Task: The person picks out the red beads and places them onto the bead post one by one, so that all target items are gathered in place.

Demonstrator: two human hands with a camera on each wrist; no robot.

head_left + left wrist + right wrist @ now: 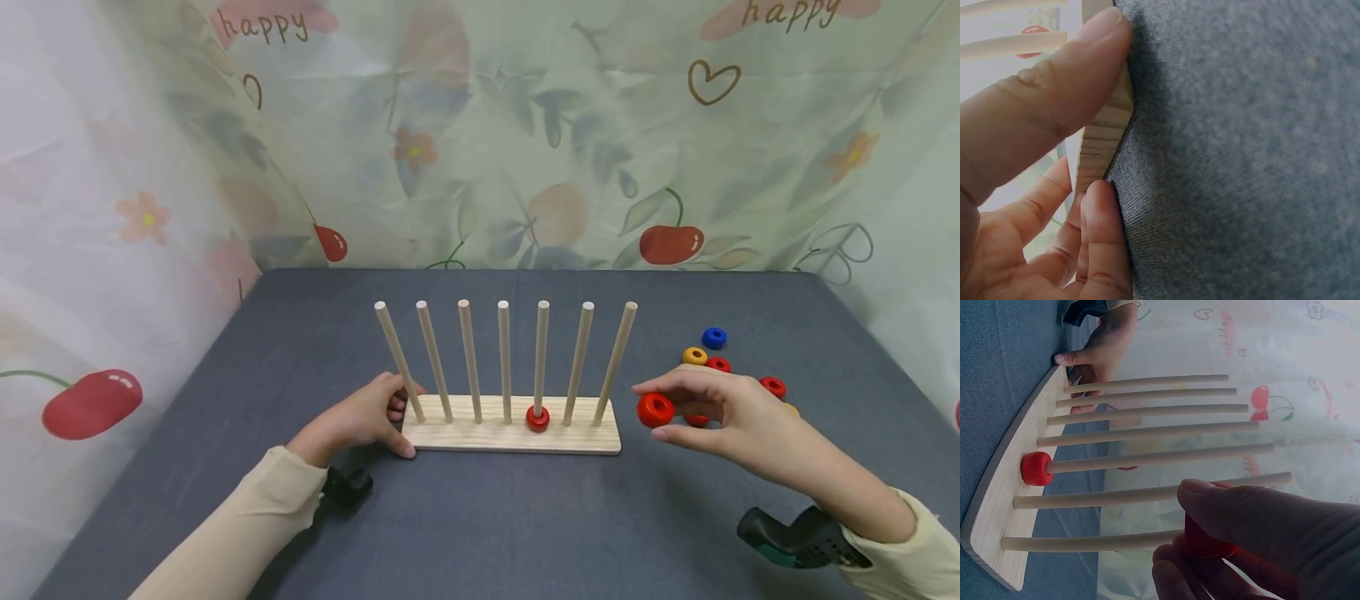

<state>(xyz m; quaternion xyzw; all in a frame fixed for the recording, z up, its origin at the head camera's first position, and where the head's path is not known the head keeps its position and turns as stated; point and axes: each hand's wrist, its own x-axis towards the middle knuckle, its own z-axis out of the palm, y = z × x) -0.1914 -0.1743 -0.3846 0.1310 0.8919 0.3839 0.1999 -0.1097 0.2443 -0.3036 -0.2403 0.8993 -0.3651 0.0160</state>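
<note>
A pale wooden board (480, 435) with several upright pegs lies on the table. At the bottom of the third peg from the right sits a red ring (537, 419). My left hand (362, 421) grips the board's left end, its thumb (1094, 47) at the front edge and fingers behind. Right of the board, my right hand (738, 421) pinches another red ring (656, 410) between thumb and fingers, raised over the table. In the right wrist view this held ring (1207, 540) overlaps the nearest pegs and is partly hidden by the thumb.
Loose rings lie at the right, partly behind my right hand: a blue ring (714, 337), a yellow ring (694, 356) and several red ones, such as a red ring (772, 387). A printed curtain (495, 125) hangs behind the dark table (480, 525).
</note>
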